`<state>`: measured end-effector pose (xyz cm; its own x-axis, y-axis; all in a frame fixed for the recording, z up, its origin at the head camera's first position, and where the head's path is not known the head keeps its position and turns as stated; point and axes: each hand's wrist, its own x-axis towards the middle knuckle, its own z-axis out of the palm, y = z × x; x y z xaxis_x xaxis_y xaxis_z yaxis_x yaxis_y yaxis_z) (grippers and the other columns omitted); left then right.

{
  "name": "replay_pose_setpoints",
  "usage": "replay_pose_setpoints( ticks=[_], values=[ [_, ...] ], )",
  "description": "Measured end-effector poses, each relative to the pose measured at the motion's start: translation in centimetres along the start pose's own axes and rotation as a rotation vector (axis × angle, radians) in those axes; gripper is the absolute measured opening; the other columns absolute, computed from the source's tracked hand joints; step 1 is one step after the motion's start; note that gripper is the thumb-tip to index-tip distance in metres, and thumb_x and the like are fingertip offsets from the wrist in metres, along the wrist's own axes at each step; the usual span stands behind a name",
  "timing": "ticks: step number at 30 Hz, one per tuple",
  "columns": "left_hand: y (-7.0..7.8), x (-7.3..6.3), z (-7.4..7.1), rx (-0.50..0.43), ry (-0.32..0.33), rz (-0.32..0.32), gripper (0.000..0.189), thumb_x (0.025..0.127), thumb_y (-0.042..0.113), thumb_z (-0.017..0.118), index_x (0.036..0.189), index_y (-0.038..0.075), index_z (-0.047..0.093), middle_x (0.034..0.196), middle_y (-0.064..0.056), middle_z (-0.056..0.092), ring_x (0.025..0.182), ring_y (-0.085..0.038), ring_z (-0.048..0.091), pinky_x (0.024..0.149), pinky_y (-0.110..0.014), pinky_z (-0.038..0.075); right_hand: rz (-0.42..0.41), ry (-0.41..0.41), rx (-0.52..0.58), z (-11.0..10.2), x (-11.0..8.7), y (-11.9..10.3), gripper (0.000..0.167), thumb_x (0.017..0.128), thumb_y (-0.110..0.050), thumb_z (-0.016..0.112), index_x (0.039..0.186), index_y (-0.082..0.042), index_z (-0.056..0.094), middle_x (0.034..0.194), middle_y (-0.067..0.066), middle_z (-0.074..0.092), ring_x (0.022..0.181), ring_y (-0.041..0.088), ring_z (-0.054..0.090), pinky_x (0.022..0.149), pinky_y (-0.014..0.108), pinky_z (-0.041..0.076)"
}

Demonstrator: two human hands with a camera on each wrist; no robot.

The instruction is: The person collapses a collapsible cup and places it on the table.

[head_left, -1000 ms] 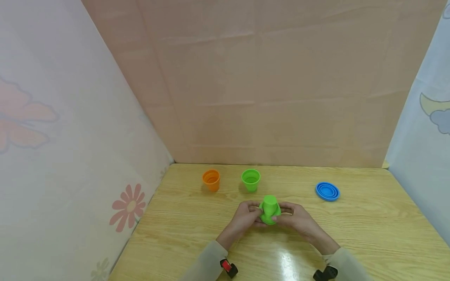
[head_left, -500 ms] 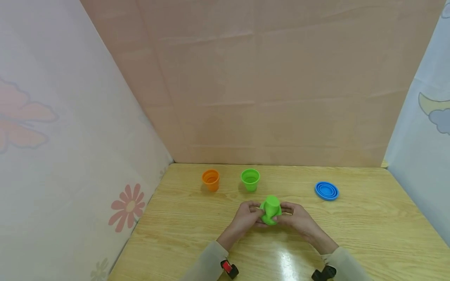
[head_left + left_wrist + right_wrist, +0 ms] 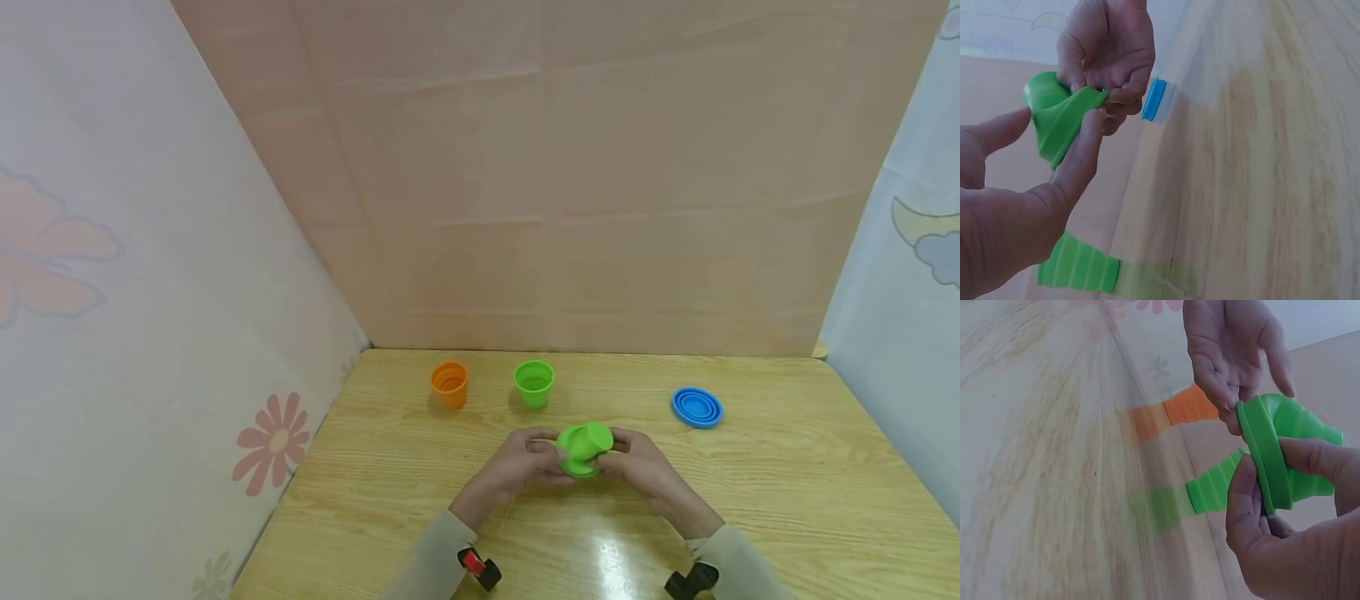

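Between both hands, a second green collapsible cup is held bottom-up over the table, partly folded and its narrow base leaning to the right. My left hand holds it from the left, thumb at the wall and fingers along the rim, as the left wrist view shows. From the right, my right hand pinches the rim band, its thumb on the outer wall. Behind them a green cup stands upright and expanded, with an orange cup to its left.
At the right a blue collapsible cup lies flattened on the wooden table. A brown cloth-like backdrop rises behind the far table edge, and patterned white walls flank both sides.
The base of the held green cup has tilted to the right, and more of its left side shows. My left hand has shifted slightly; the cups on the table stay put.
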<state>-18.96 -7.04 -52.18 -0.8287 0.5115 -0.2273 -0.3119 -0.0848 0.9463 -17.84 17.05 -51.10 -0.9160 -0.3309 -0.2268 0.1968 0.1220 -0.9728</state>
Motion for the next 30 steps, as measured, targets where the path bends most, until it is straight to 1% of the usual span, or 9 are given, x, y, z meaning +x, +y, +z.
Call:
replay_pose_setpoints(
  ticks=[4, 8, 11, 14, 17, 20, 25, 28, 30],
  values=[
    [-0.1, 0.0, -0.2, 0.006, 0.01, -0.004, 0.051, 0.097, 0.007, 0.075, 0.143, -0.001, 0.056, 0.113, -0.017, 0.072, 0.09, -0.024, 0.078, 0.087, -0.042, 0.068, 0.008, -0.016, -0.003, 0.0, 0.0, 0.3, 0.062, 0.093, -0.006, 0.072, 0.146, 0.014, 0.048, 0.123, 0.009, 0.069, 0.102, 0.015, 0.068, 0.089, 0.033, 0.064],
    [-0.2, 0.2, 0.1, 0.109, 0.039, 0.016, 0.046, 0.096, 0.006, 0.076, 0.139, -0.001, 0.06, 0.109, -0.013, 0.068, 0.085, -0.022, 0.078, 0.082, -0.037, 0.069, 0.021, -0.009, -0.01, 0.2, -0.1, 0.6, 0.065, 0.092, -0.006, 0.073, 0.147, 0.016, 0.046, 0.125, 0.011, 0.07, 0.104, 0.015, 0.069, 0.09, 0.033, 0.064],
    [-0.3, 0.3, 0.5, 0.203, 0.064, 0.042, 0.039, 0.096, 0.005, 0.075, 0.133, 0.0, 0.065, 0.107, -0.011, 0.068, 0.083, -0.019, 0.077, 0.08, -0.035, 0.069, 0.028, -0.003, -0.014, 0.3, -0.1, 0.9, 0.064, 0.092, -0.006, 0.072, 0.147, 0.016, 0.046, 0.123, 0.013, 0.071, 0.102, 0.016, 0.07, 0.089, 0.034, 0.065],
    [-0.4, 0.5, 0.9, 0.258, 0.095, 0.063, 0.034, 0.096, 0.003, 0.073, 0.129, 0.0, 0.067, 0.104, -0.01, 0.069, 0.082, -0.017, 0.075, 0.078, -0.034, 0.069, 0.023, -0.006, -0.018, 0.4, -0.1, 1.0, 0.061, 0.093, -0.005, 0.07, 0.145, 0.017, 0.047, 0.123, 0.016, 0.071, 0.102, 0.018, 0.071, 0.089, 0.036, 0.065],
    [-0.4, 0.6, 1.1, 0.279, 0.127, 0.069, 0.032, 0.096, 0.001, 0.071, 0.128, 0.0, 0.067, 0.103, -0.01, 0.068, 0.082, -0.016, 0.074, 0.077, -0.034, 0.069, 0.021, -0.004, -0.027, 0.5, 0.0, 1.0, 0.061, 0.093, -0.005, 0.069, 0.145, 0.017, 0.046, 0.125, 0.019, 0.069, 0.103, 0.019, 0.07, 0.09, 0.036, 0.065],
    [-0.3, 0.8, 1.2, 0.274, 0.153, 0.069, 0.033, 0.096, 0.0, 0.07, 0.129, -0.002, 0.066, 0.103, -0.011, 0.068, 0.081, -0.016, 0.074, 0.077, -0.035, 0.069, 0.026, 0.002, -0.037, 0.5, 0.0, 0.9, 0.065, 0.094, -0.008, 0.072, 0.148, 0.016, 0.044, 0.131, 0.023, 0.066, 0.108, 0.02, 0.069, 0.092, 0.035, 0.064],
    [-0.4, 0.9, 1.1, 0.2, 0.188, 0.056, 0.034, 0.096, 0.001, 0.068, 0.129, -0.006, 0.065, 0.102, -0.013, 0.07, 0.081, -0.018, 0.076, 0.08, -0.039, 0.069, 0.013, -0.024, -0.053, 0.4, -0.1, 0.6, 0.074, 0.093, -0.014, 0.078, 0.151, 0.014, 0.041, 0.142, 0.028, 0.059, 0.115, 0.022, 0.067, 0.098, 0.034, 0.06],
    [-0.5, 0.9, 1.2, 0.147, 0.201, 0.055, 0.032, 0.096, 0.001, 0.067, 0.127, -0.007, 0.065, 0.102, -0.013, 0.073, 0.078, -0.018, 0.076, 0.08, -0.04, 0.069, 0.0, -0.034, -0.057, 0.3, -0.1, 0.5, 0.077, 0.093, -0.016, 0.079, 0.152, 0.013, 0.04, 0.142, 0.028, 0.058, 0.116, 0.023, 0.067, 0.098, 0.033, 0.06],
    [-0.4, 0.8, 1.3, 0.132, 0.203, 0.059, 0.032, 0.097, 0.001, 0.066, 0.127, -0.007, 0.064, 0.101, -0.013, 0.074, 0.077, -0.017, 0.076, 0.08, -0.039, 0.069, 0.005, -0.017, -0.061, 0.4, 0.0, 0.4, 0.077, 0.092, -0.018, 0.081, 0.151, 0.011, 0.042, 0.142, 0.025, 0.06, 0.117, 0.022, 0.066, 0.097, 0.032, 0.06]
  ],
)
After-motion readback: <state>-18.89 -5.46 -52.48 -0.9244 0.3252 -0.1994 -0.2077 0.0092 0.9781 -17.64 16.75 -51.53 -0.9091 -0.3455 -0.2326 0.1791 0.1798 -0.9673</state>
